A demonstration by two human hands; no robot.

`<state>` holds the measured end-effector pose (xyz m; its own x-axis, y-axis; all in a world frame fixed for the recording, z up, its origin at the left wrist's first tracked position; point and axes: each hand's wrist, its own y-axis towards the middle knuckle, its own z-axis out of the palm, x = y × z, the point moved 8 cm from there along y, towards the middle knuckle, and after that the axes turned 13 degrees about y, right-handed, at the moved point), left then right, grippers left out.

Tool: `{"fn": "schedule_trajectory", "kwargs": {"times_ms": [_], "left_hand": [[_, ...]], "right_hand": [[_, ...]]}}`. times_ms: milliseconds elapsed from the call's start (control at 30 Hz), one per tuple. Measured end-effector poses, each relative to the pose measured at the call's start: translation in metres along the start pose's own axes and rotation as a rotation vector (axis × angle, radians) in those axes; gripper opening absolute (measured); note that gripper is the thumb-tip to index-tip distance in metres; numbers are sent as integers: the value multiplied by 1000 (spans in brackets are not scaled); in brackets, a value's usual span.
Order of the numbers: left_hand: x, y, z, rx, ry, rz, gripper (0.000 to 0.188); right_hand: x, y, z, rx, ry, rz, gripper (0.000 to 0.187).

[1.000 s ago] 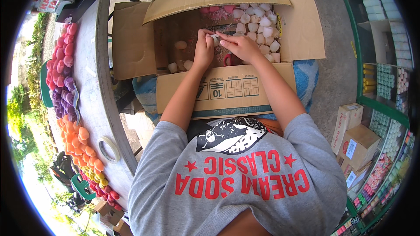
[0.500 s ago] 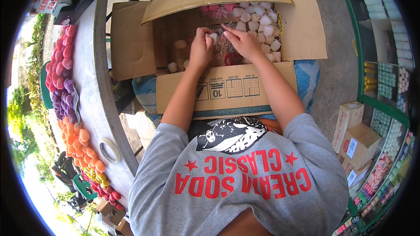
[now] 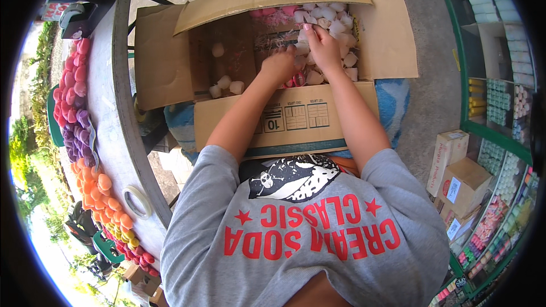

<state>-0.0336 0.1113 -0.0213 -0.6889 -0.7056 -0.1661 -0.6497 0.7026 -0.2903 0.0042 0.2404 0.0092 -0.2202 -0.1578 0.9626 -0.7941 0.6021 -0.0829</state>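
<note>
My right hand (image 3: 323, 50) is closed, with thumb and finger pinching a small, thin, dark pointed piece whose kind I cannot make out. It hovers over a pile of rounded white pieces (image 3: 342, 38) in the right half of an open cardboard box (image 3: 284, 131). My left hand (image 3: 278, 65) reaches down into the middle of the box, its fingers partly hidden. Right below it lie red scissor-like handles (image 3: 297, 80). On the left side of the box are several loose white pieces (image 3: 236, 87). Pink pieces (image 3: 270, 12) and pink shreds sit at the far side.
Left of the box runs a long table (image 3: 122, 131) bearing rows of red, purple, orange and yellow pieces (image 3: 94, 185) and a white tape roll (image 3: 137, 202). Stacked cartons (image 3: 463, 185) and a green-framed display case (image 3: 466, 102) stand at right. A blue patterned cloth (image 3: 392, 108) lies under the box.
The white piece that my left hand held has left it; another piece shows in the box's left side. My left hand has moved lower and opened its grip; my right hand has moved away from it, rightward.
</note>
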Motion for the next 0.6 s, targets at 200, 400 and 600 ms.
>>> {"fn": "schedule_trajectory", "kwargs": {"times_ms": [200, 400, 600], "left_hand": [[-2, 6, 2, 38, -347, -55, 52], [46, -24, 28, 247, -1730, -365, 30], [61, -42, 13, 83, -1856, -427, 31]], "right_hand": [[-5, 2, -8, -4, 21, 38, 49], [29, -12, 12, 138, -74, -107, 47], [47, -43, 46, 374, -388, -379, 47]]}}
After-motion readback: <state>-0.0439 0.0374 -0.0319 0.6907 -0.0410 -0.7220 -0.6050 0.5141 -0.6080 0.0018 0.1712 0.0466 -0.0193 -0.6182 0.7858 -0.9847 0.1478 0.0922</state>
